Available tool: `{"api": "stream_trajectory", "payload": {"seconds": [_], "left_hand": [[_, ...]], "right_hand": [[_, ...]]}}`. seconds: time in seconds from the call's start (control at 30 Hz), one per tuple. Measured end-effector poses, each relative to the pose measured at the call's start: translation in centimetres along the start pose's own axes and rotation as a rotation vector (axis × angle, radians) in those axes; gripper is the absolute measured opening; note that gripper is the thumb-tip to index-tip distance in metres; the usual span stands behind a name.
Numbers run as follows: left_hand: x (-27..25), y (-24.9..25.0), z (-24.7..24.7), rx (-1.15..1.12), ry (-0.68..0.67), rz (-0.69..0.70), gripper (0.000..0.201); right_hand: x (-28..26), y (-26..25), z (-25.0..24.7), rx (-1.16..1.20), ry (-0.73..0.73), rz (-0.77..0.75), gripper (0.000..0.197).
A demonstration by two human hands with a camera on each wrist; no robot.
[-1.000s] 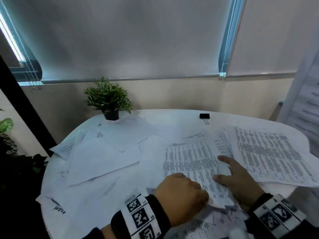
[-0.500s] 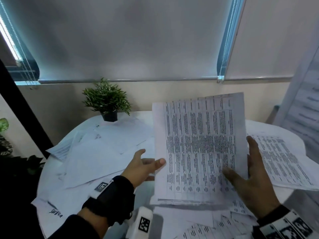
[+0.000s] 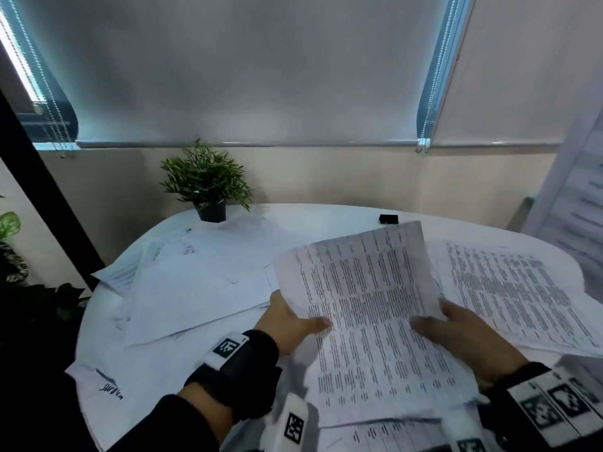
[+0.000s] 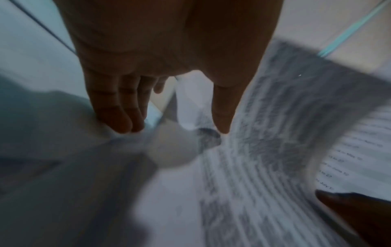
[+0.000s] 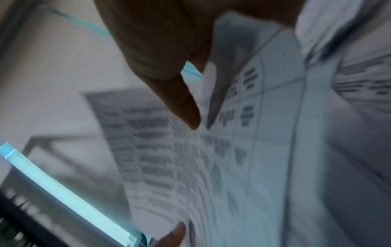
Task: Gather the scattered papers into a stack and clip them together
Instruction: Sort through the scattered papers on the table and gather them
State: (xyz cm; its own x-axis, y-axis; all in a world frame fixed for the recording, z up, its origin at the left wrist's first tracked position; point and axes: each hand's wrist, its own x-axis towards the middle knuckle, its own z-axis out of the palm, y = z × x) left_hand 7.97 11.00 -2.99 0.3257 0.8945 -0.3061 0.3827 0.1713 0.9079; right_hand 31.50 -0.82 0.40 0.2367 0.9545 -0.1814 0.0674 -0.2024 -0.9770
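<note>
Both hands hold printed sheets (image 3: pixel 368 298) raised a little above the round white table (image 3: pixel 326 220), tilted away from me. My left hand (image 3: pixel 293 321) pinches the left edge, thumb on the printed face and fingers underneath. My right hand (image 3: pixel 450 327) pinches the right edge the same way. In the left wrist view the thumb (image 4: pixel 222 117) presses the blurred sheets (image 4: pixel 275 150); the right wrist view shows the other thumb (image 5: pixel 186 108) on the sheets (image 5: pixel 253 158). More papers lie scattered at the left (image 3: pixel 195 285) and right (image 3: pixel 509 288). A black binder clip (image 3: pixel 388 218) sits at the far edge.
A small potted plant (image 3: pixel 205 181) stands at the back left of the table, touching the nearest papers. Closed roller blinds (image 3: pixel 248 76) cover the window behind. Dark foliage (image 3: pixel 13 256) sits off the table's left side. Further printed sheets lie below my wrists (image 3: pixel 375 432).
The printed sheets were lifted off the table and held upright, and now tilt back down and away. My left hand, free half a second ago, now pinches their left edge.
</note>
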Motion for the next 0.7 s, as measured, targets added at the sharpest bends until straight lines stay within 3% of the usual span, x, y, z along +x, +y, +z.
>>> {"api": "stream_trajectory", "payload": {"seconds": [0.13,0.23,0.37,0.4,0.5,0.53,0.6,0.7], "left_hand": [[-0.2,0.0,0.2,0.073,0.013,-0.066,0.1],[-0.6,0.0,0.1,-0.033,0.003,-0.055,0.108],[-1.2,1.1,-1.0,-0.216,-0.04,0.03,0.117],[-1.5,1.6,-1.2,-0.265,-0.085,0.065,0.111],[-2.6,3.7,-1.6,-0.354,-0.132,0.264,0.04],[-2.9,4.4,-1.7,-0.375,-0.123,0.337,0.031],[-3.0,4.9,-1.7,-0.432,-0.098,0.44,0.039],[-2.3,3.6,-1.3,-0.426,-0.055,0.484,0.041]], "right_hand": [[0.2,0.9,0.3,-0.09,0.033,0.004,0.017],[-0.2,0.5,0.7,0.006,0.11,-0.204,0.018],[-1.4,-1.7,0.5,0.128,0.0,-0.503,0.055],[-1.7,-2.4,0.3,0.173,-0.041,-0.553,0.054],[-1.5,-3.1,-0.9,0.252,-0.085,-0.609,0.054],[-1.3,-3.0,-1.1,0.246,-0.042,-0.605,0.056],[-0.7,-2.5,-1.3,0.2,0.076,-0.564,0.059],[-0.5,-0.9,-1.3,0.218,0.18,-0.477,0.041]]}}
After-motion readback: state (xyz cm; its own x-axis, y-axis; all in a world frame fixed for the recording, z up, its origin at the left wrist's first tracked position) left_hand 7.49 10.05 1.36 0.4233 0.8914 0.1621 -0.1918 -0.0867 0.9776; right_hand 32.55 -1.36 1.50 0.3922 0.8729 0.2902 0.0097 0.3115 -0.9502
